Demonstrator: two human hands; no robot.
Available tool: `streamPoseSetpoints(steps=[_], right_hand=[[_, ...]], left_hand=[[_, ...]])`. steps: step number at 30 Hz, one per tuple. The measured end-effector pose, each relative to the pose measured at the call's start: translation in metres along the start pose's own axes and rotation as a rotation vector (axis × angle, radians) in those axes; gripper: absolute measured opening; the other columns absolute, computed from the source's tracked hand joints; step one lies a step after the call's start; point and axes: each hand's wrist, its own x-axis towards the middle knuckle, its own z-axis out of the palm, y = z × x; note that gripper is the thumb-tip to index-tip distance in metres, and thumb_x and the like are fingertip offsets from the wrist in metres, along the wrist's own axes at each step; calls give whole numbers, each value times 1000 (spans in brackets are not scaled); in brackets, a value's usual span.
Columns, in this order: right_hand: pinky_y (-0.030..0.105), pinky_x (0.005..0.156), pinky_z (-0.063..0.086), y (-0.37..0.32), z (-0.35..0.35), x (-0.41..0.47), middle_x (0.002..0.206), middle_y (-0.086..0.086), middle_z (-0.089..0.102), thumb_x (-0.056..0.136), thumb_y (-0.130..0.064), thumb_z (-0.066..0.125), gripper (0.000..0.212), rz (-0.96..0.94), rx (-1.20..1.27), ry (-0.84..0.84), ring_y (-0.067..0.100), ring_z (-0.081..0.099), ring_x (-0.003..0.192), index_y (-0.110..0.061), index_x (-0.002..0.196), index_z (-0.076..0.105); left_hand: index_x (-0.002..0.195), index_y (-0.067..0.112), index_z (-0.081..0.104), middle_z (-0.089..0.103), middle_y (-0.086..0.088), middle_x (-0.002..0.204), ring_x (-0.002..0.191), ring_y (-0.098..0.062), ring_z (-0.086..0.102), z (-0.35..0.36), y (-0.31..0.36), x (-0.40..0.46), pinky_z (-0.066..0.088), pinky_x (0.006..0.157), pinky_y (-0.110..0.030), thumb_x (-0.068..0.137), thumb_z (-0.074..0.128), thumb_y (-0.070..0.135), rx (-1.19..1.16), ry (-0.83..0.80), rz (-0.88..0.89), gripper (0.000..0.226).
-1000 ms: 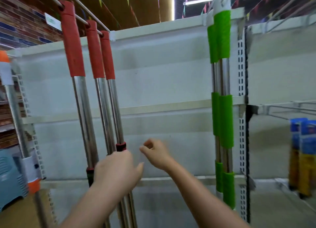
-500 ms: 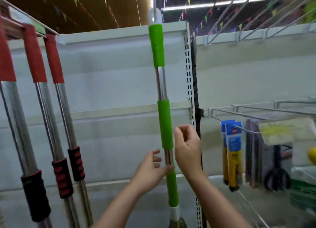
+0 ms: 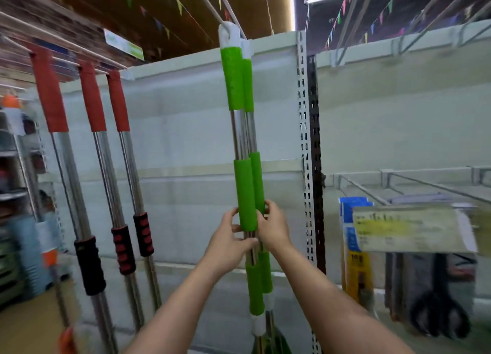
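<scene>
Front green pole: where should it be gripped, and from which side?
Grip the front green pole at its middle foam sleeve, from the front-left. It hangs upright from a hook, the sleeve is thicker than the bare steel, and the second pole crowds its right rear. The left hand holds it there; the right hand holds the second pole.

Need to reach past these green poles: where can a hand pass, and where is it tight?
Widest gap: between the red-sleeved poles and the green poles, before the bare back panel. A narrow slot runs between the green poles and the perforated upright. Crowded: the hanging packets right of it.
</scene>
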Motion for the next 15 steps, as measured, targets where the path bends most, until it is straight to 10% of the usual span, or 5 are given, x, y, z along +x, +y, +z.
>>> streamPoseSetpoints(steps=[15], right_hand=[[35,70,44,-1,8,23,103,10,64,97,-31,39,26,28,-173,-4,27,58,87,-13,109,53]], left_hand=[[122,18,44,58,1,99,93,-17,58,-4,-1,9,48,86,-32,82,64,9,153,-5,-1,46]])
